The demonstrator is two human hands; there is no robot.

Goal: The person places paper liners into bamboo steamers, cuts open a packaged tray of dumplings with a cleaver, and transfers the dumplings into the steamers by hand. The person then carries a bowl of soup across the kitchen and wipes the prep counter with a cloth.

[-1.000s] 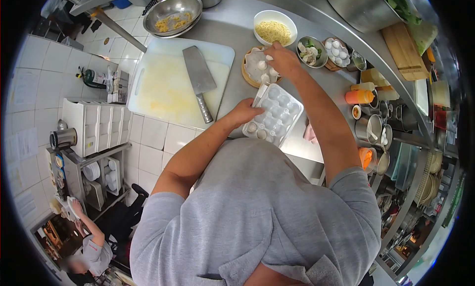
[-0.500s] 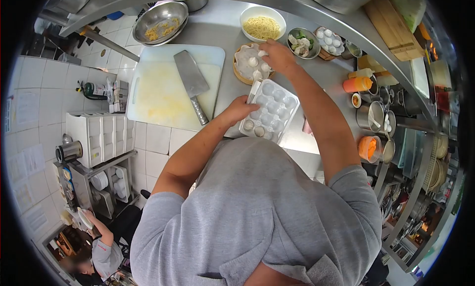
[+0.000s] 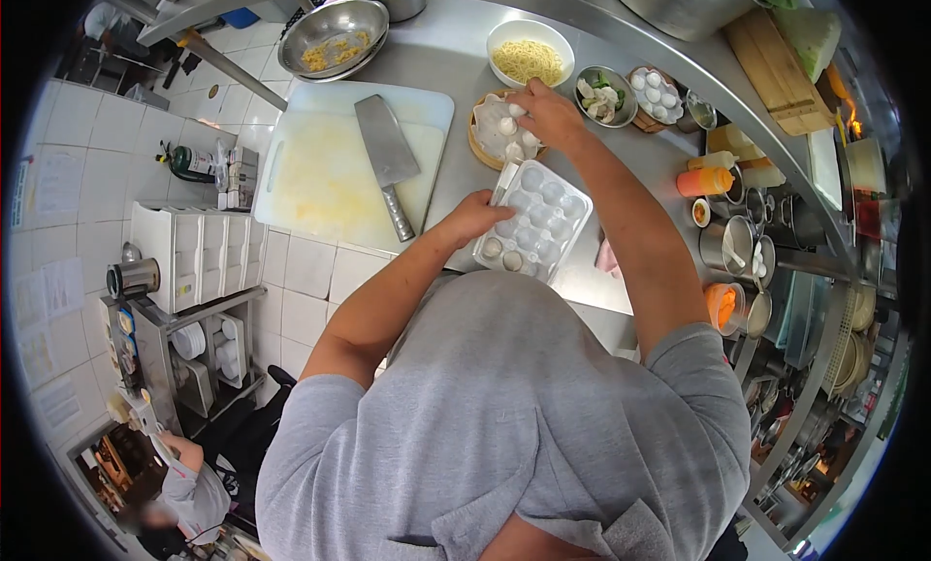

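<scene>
My left hand (image 3: 477, 217) grips the left edge of a white compartment tray (image 3: 548, 222), its thumb over the rim. Two round pieces sit in the tray's near cups. My right hand (image 3: 543, 113) is closed round a white dumpling (image 3: 517, 110) over the right side of a round bamboo steamer (image 3: 476, 146). White dumplings (image 3: 507, 127) stand on the steamer's liner. Behind the steamer is a white bowl of noodles (image 3: 527, 61). A cleaver (image 3: 387, 149) lies on the white cutting board (image 3: 339, 163) to the left.
A metal bowl of greens (image 3: 603, 97) and a second steamer of white pieces (image 3: 657, 97) are at the back right. Sauce bottles (image 3: 705, 182) stand farther right. At the back left is a metal bowl (image 3: 335, 37). Another person (image 3: 189, 488) is at the lower left.
My right hand has lowered slightly over the steamer with the dumpling. My left hand still holds the tray. The view has shifted a little, and the other person's arm has moved.
</scene>
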